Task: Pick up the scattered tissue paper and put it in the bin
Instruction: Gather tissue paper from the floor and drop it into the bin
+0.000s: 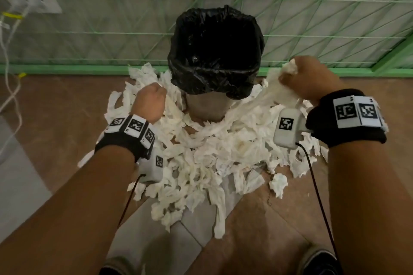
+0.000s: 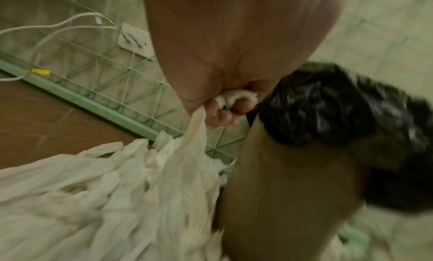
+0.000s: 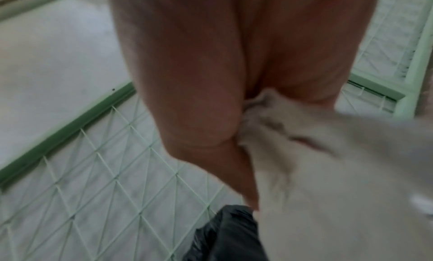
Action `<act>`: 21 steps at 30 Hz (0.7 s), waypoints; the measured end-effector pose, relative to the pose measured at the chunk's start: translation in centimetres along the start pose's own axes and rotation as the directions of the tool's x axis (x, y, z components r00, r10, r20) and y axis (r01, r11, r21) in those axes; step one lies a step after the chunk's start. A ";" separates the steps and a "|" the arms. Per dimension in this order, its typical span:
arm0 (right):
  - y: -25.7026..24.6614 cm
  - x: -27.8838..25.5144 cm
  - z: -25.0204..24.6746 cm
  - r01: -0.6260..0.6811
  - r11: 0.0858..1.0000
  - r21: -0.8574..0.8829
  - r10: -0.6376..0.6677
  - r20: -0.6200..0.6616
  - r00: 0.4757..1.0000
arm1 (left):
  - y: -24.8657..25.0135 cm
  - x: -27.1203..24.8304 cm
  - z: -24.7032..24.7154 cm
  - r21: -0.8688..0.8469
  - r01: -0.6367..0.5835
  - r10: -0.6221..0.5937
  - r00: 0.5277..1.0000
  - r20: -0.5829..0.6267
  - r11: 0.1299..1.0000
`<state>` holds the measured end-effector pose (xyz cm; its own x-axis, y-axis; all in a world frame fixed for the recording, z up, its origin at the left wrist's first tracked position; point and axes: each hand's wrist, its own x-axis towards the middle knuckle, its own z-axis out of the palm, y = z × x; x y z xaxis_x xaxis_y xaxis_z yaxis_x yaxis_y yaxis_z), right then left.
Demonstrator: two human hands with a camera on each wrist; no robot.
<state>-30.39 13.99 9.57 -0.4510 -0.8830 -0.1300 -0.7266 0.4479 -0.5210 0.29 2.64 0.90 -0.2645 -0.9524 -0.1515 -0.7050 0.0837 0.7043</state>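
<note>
Both hands are full here. The left hand (image 1: 148, 105) is fisted around a strip of tissue paper (image 2: 196, 135) just left of the bin (image 1: 209, 105), and the strip trails down into the pile. The right hand (image 1: 310, 78) is clenched on a bigger wad (image 1: 290, 69) at the bin's right side — long strands stretch from it back to the heap. The rest of the tissue paper (image 1: 201, 158) is scattered on the brown floor (image 1: 55, 107) around the bin's base. The bin has a black liner bag (image 1: 214, 73) and stands against a green mesh panel (image 1: 290, 6).
</note>
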 end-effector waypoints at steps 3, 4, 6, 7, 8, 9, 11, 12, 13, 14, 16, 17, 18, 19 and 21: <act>-1.0 0.2 -1.6 0.069 0.987 0.148 -0.063 -0.050 0.997 | 3.2 1.4 -2.8 -0.571 0.043 -0.124 0.987 -0.103 0.820; -1.6 0.3 -2.1 0.095 0.980 0.176 -0.081 -0.084 0.993 | 3.9 1.8 -3.6 -0.623 0.031 -0.147 0.980 -0.135 0.781; -2.8 0.4 -3.1 0.151 0.980 0.127 -0.131 -0.150 0.980 | 5.9 1.6 -4.9 -0.464 -0.085 -0.031 0.971 -0.238 0.882; -3.5 0.3 -3.6 0.173 0.976 0.130 -0.151 -0.165 0.975 | 6.4 1.6 -5.4 -0.307 -0.177 0.081 0.950 -0.301 0.935; -4.3 0.1 -4.0 0.181 0.973 0.146 -0.158 -0.156 0.975 | 7.0 1.6 -5.8 -0.185 -0.261 0.189 0.924 -0.332 0.947; -4.9 -0.2 -4.4 0.170 0.972 0.163 -0.152 -0.119 0.981 | 7.8 1.8 -6.0 -0.108 -0.316 0.262 0.900 -0.348 0.943; -5.7 -0.7 -4.8 0.126 0.968 0.218 -0.129 0.003 0.992 | 9.5 2.0 -6.5 -0.058 -0.345 0.310 0.896 -0.318 0.937; -6.0 -1.0 -4.8 0.125 0.964 0.236 -0.142 0.056 0.988 | 10.5 1.9 -6.6 -0.089 -0.331 0.300 0.919 -0.254 0.939; -6.4 -1.3 -4.9 0.142 0.959 0.246 -0.168 0.092 0.981 | 11.5 1.6 -6.5 -0.131 -0.309 0.288 0.944 -0.158 0.942; -6.9 -1.7 -5.1 0.171 0.952 0.255 -0.204 0.106 0.973 | 12.6 1.2 -6.3 -0.135 -0.296 0.293 0.955 -0.041 0.946; -7.7 -1.8 -5.3 0.243 0.912 0.331 -0.285 0.085 0.955 | 14.6 -0.2 -5.6 -0.090 -0.342 0.353 0.908 0.224 0.935; -8.3 -2.0 -5.5 0.275 0.884 0.377 -0.321 0.066 0.945 | 15.6 -1.1 -5.0 -0.117 -0.361 0.379 0.863 0.335 0.925; -9.0 -2.1 -5.6 0.317 0.858 0.404 -0.363 0.041 0.931 | 16.3 -1.7 -4.3 -0.160 -0.364 0.397 0.818 0.417 0.918; -9.7 -2.1 -5.7 0.367 0.841 0.399 -0.403 0.009 0.915 | 16.9 -2.1 -3.4 -0.198 -0.372 0.422 0.783 0.457 0.907; -10.7 -1.9 -5.9 0.458 0.824 0.333 -0.461 -0.076 0.884 | 17.6 -2.0 -1.9 -0.180 -0.428 0.463 0.789 0.404 0.886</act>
<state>-24.80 11.65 20.35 -0.1031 -0.9765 0.1892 -0.6328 -0.0823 -0.7699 -10.36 5.44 14.88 -0.8009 -0.5943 -0.0736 -0.3929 0.4288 0.8135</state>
